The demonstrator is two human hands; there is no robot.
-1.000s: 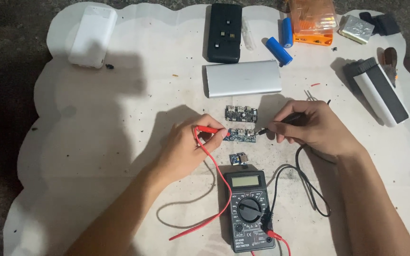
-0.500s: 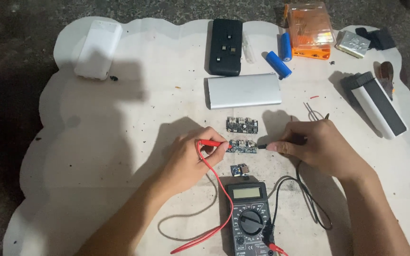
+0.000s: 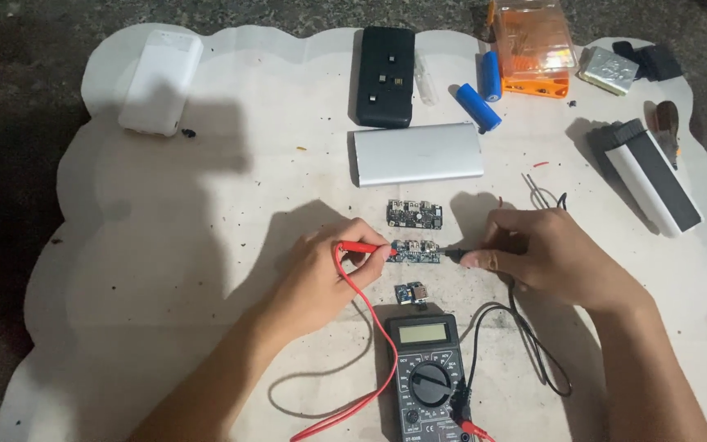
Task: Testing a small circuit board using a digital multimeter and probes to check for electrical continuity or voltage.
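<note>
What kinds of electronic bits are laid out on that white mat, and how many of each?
Circuit boards: 3
Blue cylindrical cells: 2
Power bank cases: 4
Multimeter: 1
Total: 10

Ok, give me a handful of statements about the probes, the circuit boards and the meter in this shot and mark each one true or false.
1. The left hand holds the red probe. True.
2. The right hand holds a blue battery. False: it holds the black probe.
3. Both probes meet the middle circuit board. True.
4. The multimeter lies beyond the silver power bank. False: it lies nearest the person.
</note>
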